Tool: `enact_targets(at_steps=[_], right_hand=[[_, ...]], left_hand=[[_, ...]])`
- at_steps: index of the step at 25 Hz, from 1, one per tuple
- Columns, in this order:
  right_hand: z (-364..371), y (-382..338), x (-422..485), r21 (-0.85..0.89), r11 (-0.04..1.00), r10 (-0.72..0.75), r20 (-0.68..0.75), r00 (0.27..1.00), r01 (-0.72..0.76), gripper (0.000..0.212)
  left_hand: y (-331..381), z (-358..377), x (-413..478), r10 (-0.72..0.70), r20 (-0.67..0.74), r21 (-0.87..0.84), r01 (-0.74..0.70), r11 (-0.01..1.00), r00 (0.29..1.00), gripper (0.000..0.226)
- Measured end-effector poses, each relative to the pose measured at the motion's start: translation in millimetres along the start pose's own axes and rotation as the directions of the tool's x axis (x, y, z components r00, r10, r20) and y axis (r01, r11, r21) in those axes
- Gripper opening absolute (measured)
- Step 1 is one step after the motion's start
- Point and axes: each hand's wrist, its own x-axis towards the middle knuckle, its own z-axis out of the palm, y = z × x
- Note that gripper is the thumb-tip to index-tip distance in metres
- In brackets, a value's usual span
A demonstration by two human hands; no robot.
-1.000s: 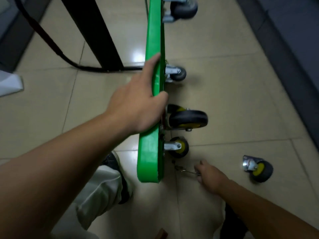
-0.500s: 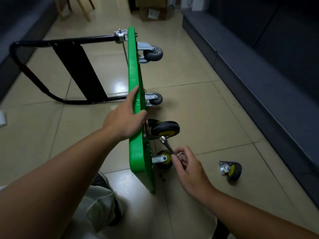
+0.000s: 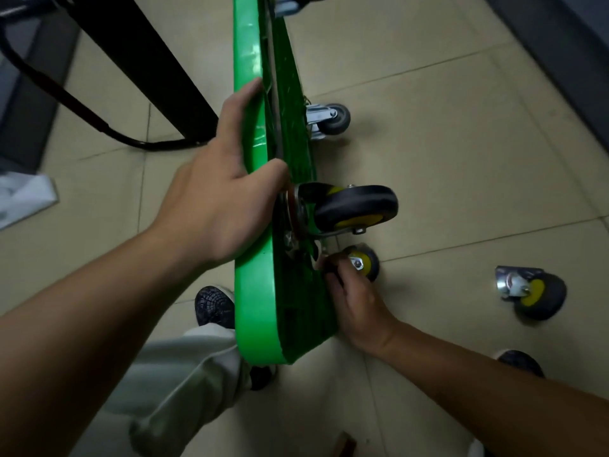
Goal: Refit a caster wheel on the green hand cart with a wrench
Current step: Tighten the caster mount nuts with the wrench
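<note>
The green hand cart [image 3: 253, 298] stands on its edge on the tiled floor, underside facing right. My left hand [image 3: 217, 189] grips its upper edge, thumb wrapped over beside a black caster with a yellow hub [image 3: 356, 206] that sits against the underside. My right hand [image 3: 352, 301] is curled just below that caster's plate, holding a small metal wrench [image 3: 321, 250] whose head barely shows by the bolts. A lower yellow-hub caster [image 3: 364, 263] peeks out behind my fingers. A loose caster [image 3: 530, 293] lies on the floor at the right.
A grey caster [image 3: 329, 120] is mounted further up the cart. The cart's black handle frame [image 3: 108, 127] lies on the floor at the left. My shoes [image 3: 214, 306] and pale trouser leg are under the cart. A dark wall base runs along the top right.
My head has tilted down and closer to the cart. My right hand moved in under the big caster's plate with the wrench. My left hand keeps its hold on the cart edge.
</note>
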Motion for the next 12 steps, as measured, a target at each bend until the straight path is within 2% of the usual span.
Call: enact_targets(at_steps=[4,8,12], right_hand=[[4,-4,7,0.038,0.999,-0.032,0.115,0.993,0.028,0.022],[-13,-11,21,-0.090,0.995,-0.024,0.290,0.957,0.052,0.037],[-25,-19,20,-0.161,0.985,0.007,0.397,0.918,0.062,0.035]], left_hand=[[-1,0,1,-0.009,-0.001,-0.012,0.009,1.000,1.000,0.082],[-3,-1,-1,-0.005,-0.001,-0.015,0.005,1.000,1.000,0.081],[-1,-1,-1,-0.013,-0.020,-0.005,0.013,1.000,1.000,0.081]])
